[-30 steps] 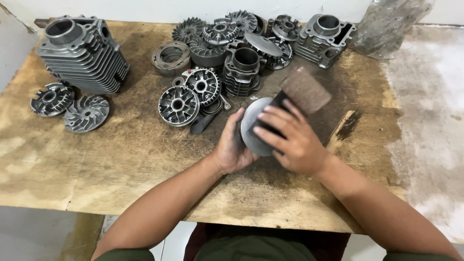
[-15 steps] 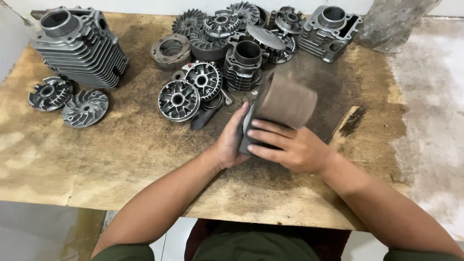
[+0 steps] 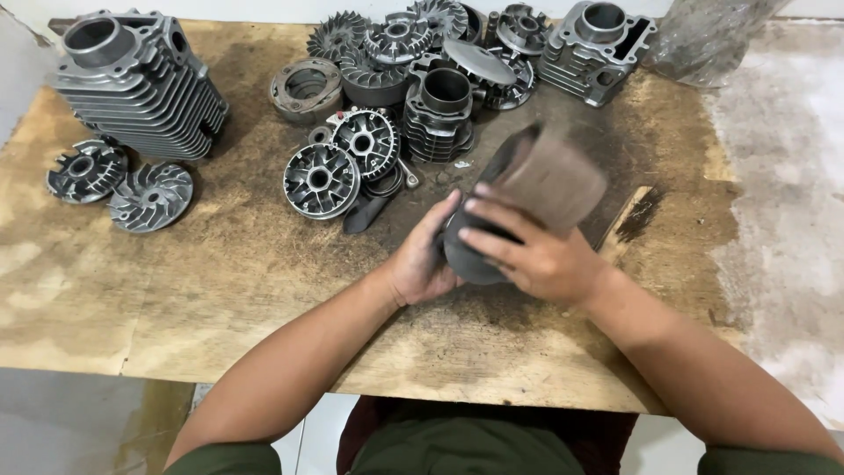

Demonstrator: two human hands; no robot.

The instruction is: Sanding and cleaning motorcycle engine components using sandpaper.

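Two hands on one part, dead centre of the counter (image 3: 220,290): the left hand (image 3: 420,264) cups a dark round metal part (image 3: 470,251) from nine o'clock, fingers curled shut around it, while the right hand (image 3: 536,255) presses a blurred brown sanding block (image 3: 554,180) onto it, fingers clamped. Risk, as I judge it: the smooth casting could twist loose under the rubbing and knock the finned pulley (image 3: 321,180) at ten o'clock. Ribbed grey cylinder block (image 3: 132,84) far left, gritty worn plywood.

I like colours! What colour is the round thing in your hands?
Dark grey metal part, seen from the head view.
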